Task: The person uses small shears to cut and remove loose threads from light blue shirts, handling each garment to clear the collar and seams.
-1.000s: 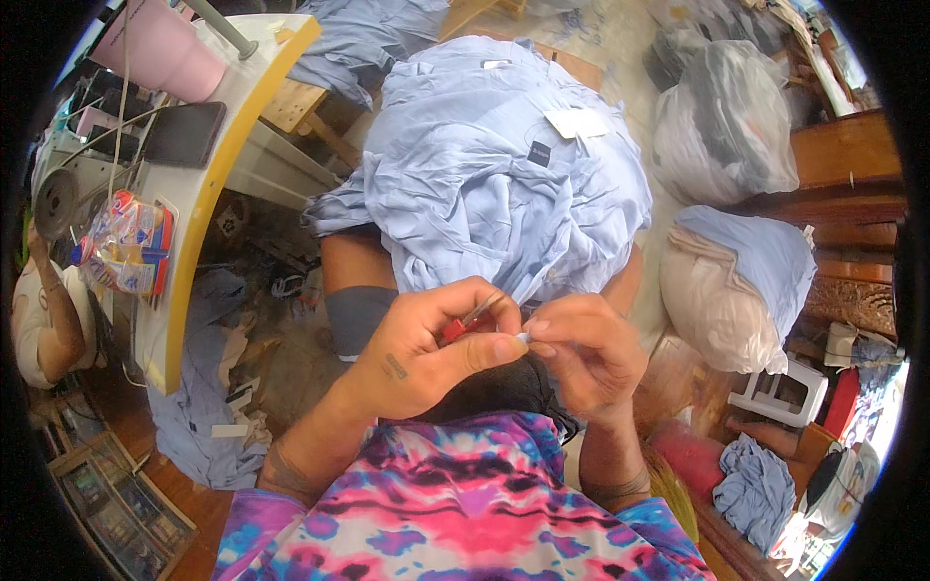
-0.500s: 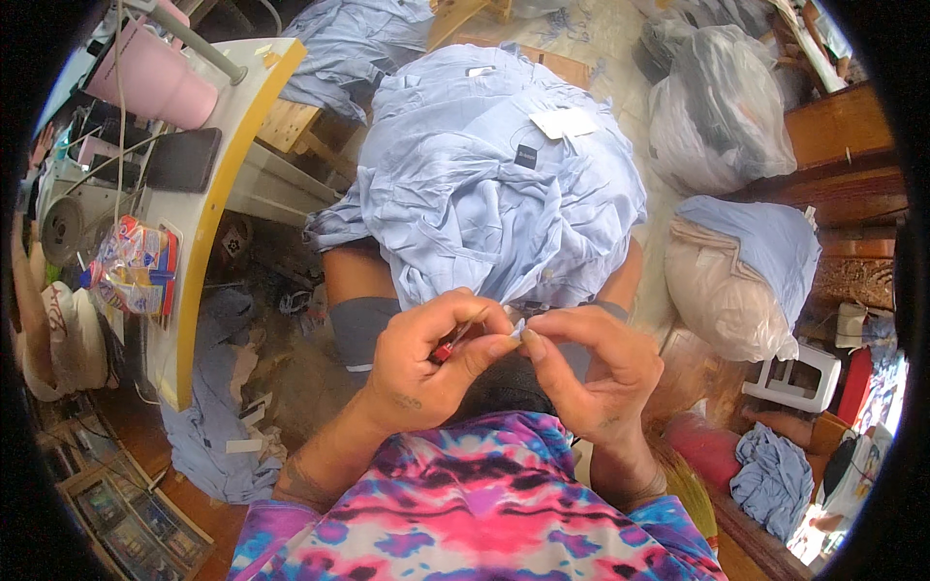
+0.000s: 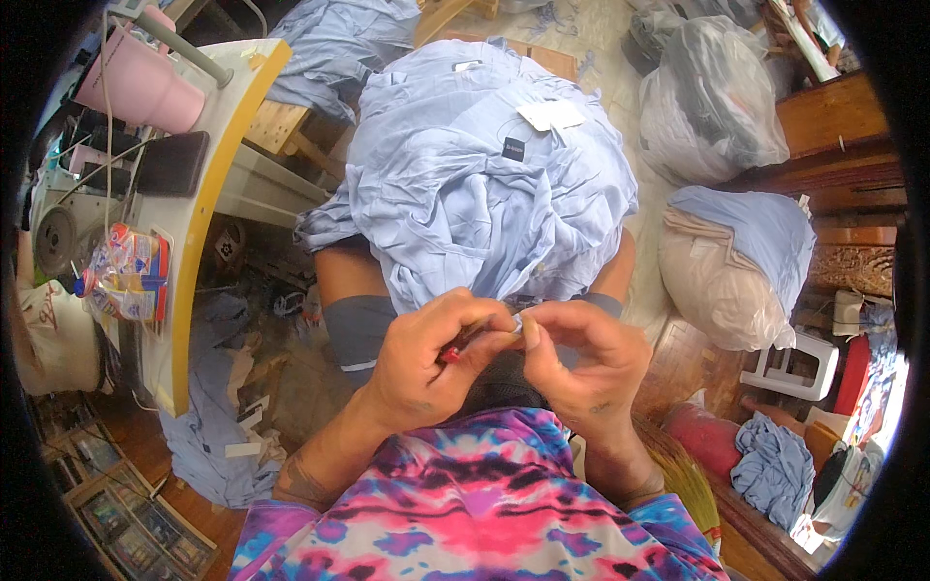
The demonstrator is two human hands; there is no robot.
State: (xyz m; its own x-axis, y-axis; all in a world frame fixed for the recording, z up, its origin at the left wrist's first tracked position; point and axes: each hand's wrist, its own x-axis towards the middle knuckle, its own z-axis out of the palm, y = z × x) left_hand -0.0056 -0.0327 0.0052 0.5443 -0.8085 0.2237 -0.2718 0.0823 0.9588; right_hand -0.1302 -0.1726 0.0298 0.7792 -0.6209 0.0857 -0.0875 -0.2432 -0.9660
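Observation:
Over my lap lies a heap of light blue cloth, a shirt [image 3: 455, 184] with a black neck label and a white hang tag [image 3: 549, 116]. My left hand [image 3: 436, 353] is closed, pinching a small bit of the pale blue cloth [image 3: 518, 322] at its fingertips. Tucked in that same hand is a slim tool with a red end [image 3: 449, 355]; its kind is mostly hidden by the fingers. Thumb and forefinger of my right hand [image 3: 586, 363] pinch the same bit of cloth from the other side. Both hands meet just in front of my chest.
At left stands a white table [image 3: 208, 184] with a yellow edge, bearing a pink tumbler [image 3: 145, 82], a dark phone [image 3: 172, 163] and a plastic-wrapped pack [image 3: 126, 276]. To the right are stuffed plastic bags [image 3: 712, 107], a white stool [image 3: 794, 368] and more blue cloth [image 3: 773, 470].
The whole view has shifted slightly. My hands keep their pinch on the bit of cloth, with the right fingers changing position a little.

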